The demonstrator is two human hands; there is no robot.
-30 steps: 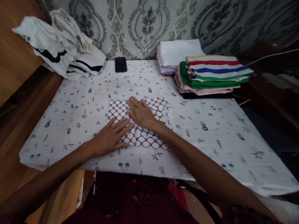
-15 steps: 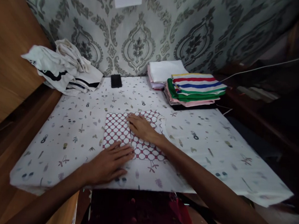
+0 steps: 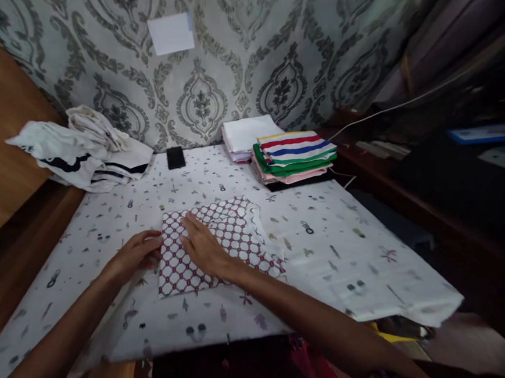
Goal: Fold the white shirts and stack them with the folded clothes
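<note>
A folded garment, white with a red and dark lattice print, lies flat on the table in front of me. Its pale edging shows on the right side. My right hand rests palm down on the left part of the garment, fingers stretched out. At the left edge of the cloth is my left hand, its fingers loosely bent and apart, the tips touching or very near that edge. Whether those tips pinch any fabric is not clear, but no cloth is seen lifted.
A white printed cloth covers the table. Crumpled white clothes lie at the back left, beside a black phone. Folded white fabric and a stack of folded clothes with a striped top stand at the back right.
My left hand has moved from the garment's front edge to its left edge. My right hand has shifted left across the print. The dividing line across the garment no longer shows. The view has turned.
</note>
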